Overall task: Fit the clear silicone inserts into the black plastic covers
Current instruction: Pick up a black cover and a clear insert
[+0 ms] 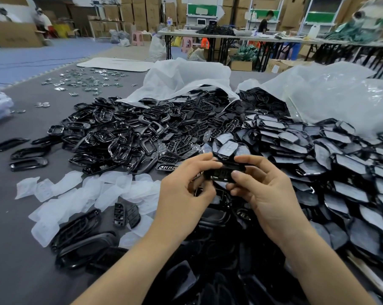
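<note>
Now, just above the near heap, a black plastic cover, raised clear of the pile and caught between both hands. At its left end, the left hand: thumb stretched along the top edge, other fingers curled under, pinching that end. At its right end, the right hand: index finger laid over the top edge, thumb pressed flat against the near face, remaining fingers folded beneath. Cover lying lengthwise between the two, its windowed face toward the camera. Any insert already inside it: cannot tell.

Left of the left hand, on the grey mat, a loose spread of clear silicone inserts, near the wrist but apart from it, with two small black covers lying among them. Beyond the hands, a heap of glossy black frames spilling from a white plastic bag. Right of the right hand, rows of black covers with pale inserts, overlapping like scales, in front of a second clear bag. Under the forearms, more dark parts, too blurred to name.
</note>
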